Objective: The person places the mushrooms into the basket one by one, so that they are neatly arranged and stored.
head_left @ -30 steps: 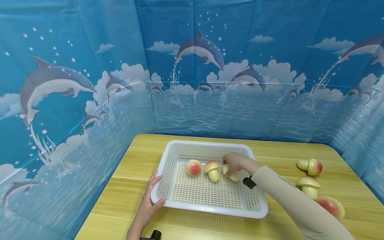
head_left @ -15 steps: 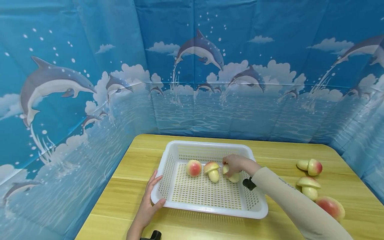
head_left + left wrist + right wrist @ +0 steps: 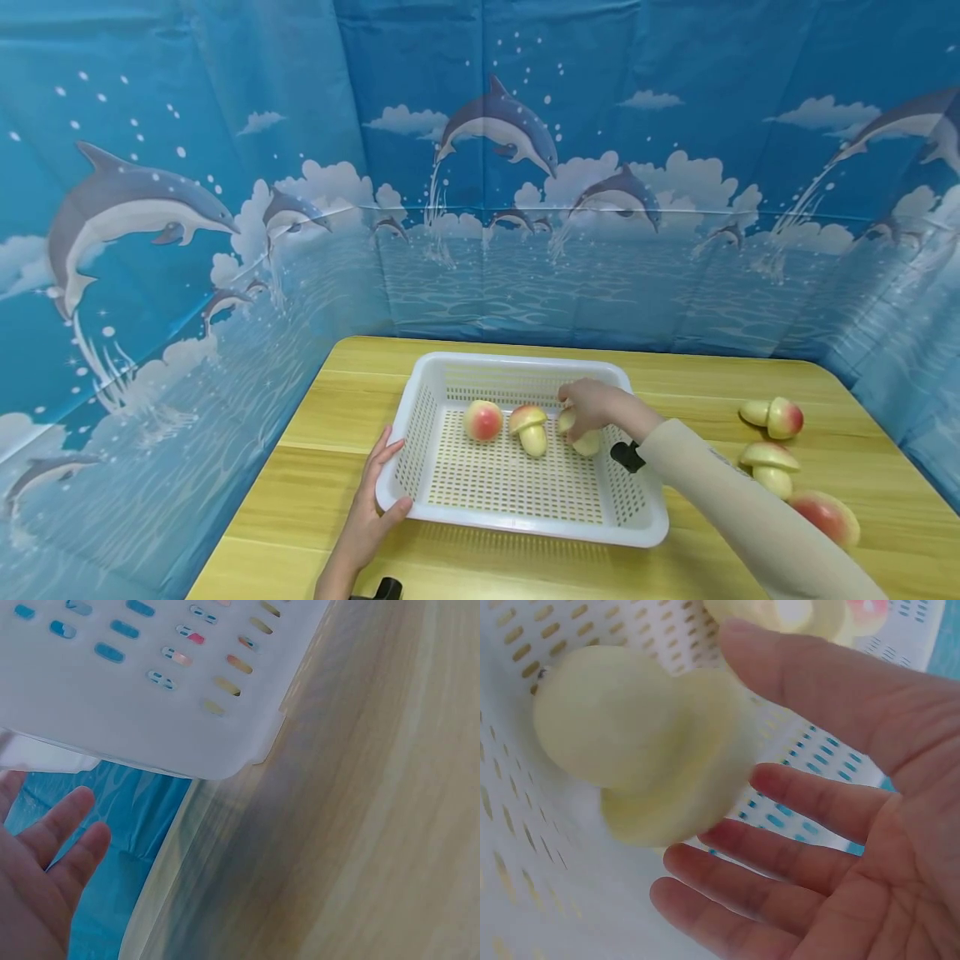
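My right hand [image 3: 596,408] reaches into a white perforated basket [image 3: 517,522], over a toy mushroom [image 3: 587,443] near its right side. In the right wrist view this pale yellow mushroom [image 3: 604,712] lies stem and cap in front of the hand [image 3: 870,900]. The fingers are spread loosely, fingertips right at the cap's edge, with the thumb held apart. My left hand [image 3: 367,508] rests at the basket's left front corner, thumb on the rim and fingers extended along the side. Left of the right hand, a second mushroom [image 3: 532,433] and a red-topped round one [image 3: 483,421] sit in the basket.
On the wooden table [image 3: 300,475] to the right lie a mushroom on its side [image 3: 776,417], another mushroom [image 3: 772,468] and a large red-and-yellow one [image 3: 825,517], partly behind the right sleeve [image 3: 742,500]. A blue dolphin curtain [image 3: 480,275] surrounds the table's back and sides.
The right hand shifts slightly to the right and back over the mushroom. The left hand, the basket and the other mushrooms keep their places.
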The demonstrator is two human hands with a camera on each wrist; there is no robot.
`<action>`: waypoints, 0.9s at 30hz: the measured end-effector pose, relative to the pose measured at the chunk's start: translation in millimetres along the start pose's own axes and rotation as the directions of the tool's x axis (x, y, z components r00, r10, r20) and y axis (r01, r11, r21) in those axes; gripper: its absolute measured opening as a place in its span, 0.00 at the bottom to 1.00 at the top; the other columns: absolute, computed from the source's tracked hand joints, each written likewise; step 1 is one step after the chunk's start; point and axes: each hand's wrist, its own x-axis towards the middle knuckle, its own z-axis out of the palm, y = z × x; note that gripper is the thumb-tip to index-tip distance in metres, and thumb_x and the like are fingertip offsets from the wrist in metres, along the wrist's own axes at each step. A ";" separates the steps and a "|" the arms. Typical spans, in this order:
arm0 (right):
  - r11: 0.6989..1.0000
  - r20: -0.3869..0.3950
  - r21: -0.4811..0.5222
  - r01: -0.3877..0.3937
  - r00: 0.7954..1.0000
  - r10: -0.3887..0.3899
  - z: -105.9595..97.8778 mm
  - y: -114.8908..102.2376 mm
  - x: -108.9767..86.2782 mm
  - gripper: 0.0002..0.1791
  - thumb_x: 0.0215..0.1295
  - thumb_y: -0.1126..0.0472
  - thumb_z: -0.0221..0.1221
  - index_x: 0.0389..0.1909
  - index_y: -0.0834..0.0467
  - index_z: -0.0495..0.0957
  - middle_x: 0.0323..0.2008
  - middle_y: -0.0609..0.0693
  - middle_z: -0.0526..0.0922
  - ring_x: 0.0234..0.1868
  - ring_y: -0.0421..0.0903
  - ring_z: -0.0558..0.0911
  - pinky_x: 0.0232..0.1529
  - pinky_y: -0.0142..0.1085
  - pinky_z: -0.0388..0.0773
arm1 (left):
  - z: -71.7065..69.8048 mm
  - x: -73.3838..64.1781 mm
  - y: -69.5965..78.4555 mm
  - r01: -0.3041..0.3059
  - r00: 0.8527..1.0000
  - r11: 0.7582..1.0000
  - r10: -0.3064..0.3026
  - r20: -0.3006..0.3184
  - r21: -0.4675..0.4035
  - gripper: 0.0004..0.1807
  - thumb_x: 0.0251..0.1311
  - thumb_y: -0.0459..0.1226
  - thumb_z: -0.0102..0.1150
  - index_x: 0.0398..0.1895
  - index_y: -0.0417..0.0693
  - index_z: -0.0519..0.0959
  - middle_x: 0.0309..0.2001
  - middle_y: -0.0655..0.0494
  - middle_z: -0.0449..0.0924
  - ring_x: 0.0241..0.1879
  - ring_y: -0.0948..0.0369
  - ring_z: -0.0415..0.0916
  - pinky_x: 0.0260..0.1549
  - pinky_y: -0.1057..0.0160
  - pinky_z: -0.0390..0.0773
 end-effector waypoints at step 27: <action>0.978 -0.527 0.090 0.189 0.842 -0.115 -25.3 46.9 -47.2 0.23 0.62 0.54 0.62 0.51 0.67 0.77 0.48 0.63 0.79 0.44 0.60 0.79 0.40 0.50 0.77 | 0.6 0.6 -1.4 0.055 0.999 0.998 -0.055 0.001 -0.036 0.38 0.54 0.32 0.56 0.70 0.53 0.58 0.75 0.56 0.35 0.70 0.42 0.40 0.55 0.40 0.61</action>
